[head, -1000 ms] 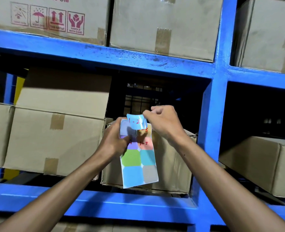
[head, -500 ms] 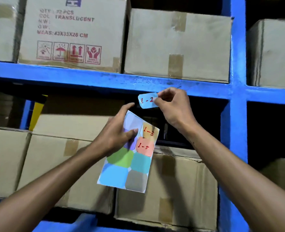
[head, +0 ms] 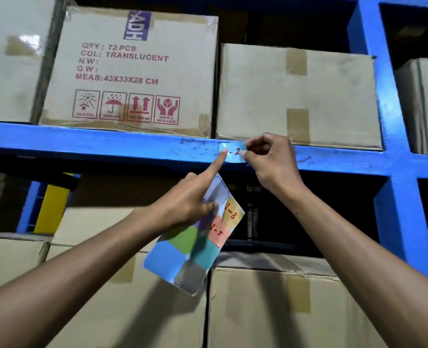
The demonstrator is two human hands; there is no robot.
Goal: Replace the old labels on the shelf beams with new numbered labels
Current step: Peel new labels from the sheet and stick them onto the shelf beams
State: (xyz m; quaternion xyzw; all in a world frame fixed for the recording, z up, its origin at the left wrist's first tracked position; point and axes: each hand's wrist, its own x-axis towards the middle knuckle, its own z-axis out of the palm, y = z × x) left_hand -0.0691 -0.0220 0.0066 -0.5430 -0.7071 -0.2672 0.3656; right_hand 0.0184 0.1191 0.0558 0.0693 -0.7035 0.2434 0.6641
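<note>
A light blue label point(head: 233, 152) with red writing ending in "2" lies against the front of the blue shelf beam point(head: 107, 146). My right hand point(head: 270, 162) pinches its right end. My left hand point(head: 192, 199) presses its index fingertip on the label's left end while its other fingers grip a sticker sheet point(head: 195, 239) hanging below. The sheet carries coloured labels; two read "1-3" and "1-5" in red.
Cardboard boxes fill the shelves: a printed one point(head: 130, 71) and a plain one point(head: 295, 96) stand on the beam, with more below point(head: 270, 310). A blue upright post point(head: 393, 172) stands at the right. A yellow strip point(head: 49, 207) shows at the left.
My right hand carried the blue label up from the sheet to the beam. My left index finger stretched out onto the label. The view tilted upward.
</note>
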